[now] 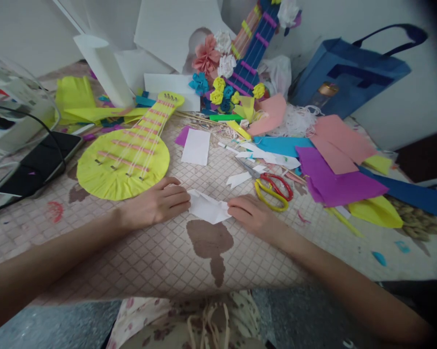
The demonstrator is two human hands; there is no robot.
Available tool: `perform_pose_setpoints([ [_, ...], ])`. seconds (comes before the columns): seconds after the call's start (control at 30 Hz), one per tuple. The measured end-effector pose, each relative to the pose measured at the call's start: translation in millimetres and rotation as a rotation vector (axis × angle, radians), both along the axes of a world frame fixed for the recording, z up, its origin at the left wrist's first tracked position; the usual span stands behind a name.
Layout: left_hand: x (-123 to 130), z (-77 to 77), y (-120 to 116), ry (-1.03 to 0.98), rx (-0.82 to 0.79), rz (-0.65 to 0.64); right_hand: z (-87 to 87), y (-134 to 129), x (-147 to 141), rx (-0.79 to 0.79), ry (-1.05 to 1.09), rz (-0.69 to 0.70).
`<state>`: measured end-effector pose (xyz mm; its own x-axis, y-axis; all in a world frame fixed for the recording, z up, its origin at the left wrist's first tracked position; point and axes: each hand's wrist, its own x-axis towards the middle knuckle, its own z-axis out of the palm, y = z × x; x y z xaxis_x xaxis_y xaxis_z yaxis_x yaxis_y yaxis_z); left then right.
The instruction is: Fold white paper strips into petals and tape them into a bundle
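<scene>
A small piece of white paper (209, 207), creased and partly folded, is stretched between my two hands just above the front of the table. My left hand (163, 201) pinches its left end, fingers closed. On the other end, my right hand (252, 213) is closed with its fingertips on the paper's edge. Scissors (274, 190) with red and yellow handles lie just beyond my right hand. Behind my left hand rests a yellow paper lute-shaped instrument (125, 162) with pink strips and white strings. A flat white paper rectangle (196, 146) lies farther back.
Purple paper (340, 177), pink paper (344, 143) and scraps cover the right side. A blue bag (349, 77) and a blue instrument with paper flowers (252, 51) stand behind. At left are a phone (36, 165), cables and a white roll (105, 70).
</scene>
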<state>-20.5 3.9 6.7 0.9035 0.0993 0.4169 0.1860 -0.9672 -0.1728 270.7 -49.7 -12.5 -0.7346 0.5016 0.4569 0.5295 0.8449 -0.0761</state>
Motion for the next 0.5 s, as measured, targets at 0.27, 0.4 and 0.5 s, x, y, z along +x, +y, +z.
perform_pose_setpoints([
  [0.27, -6, -0.4, -29, -0.007, -0.178, 0.173, -1.6, 14, 1, 0.009, -0.008, -0.041],
  [0.4, -8, -1.7, -29, -0.063, -0.375, 0.318, -0.4, 9, 7, -0.068, -0.038, -0.117],
  [0.5, -8, -2.2, -22, -0.055, -0.486, 0.325, -0.9, 4, 11, -0.046, -0.022, -0.131],
])
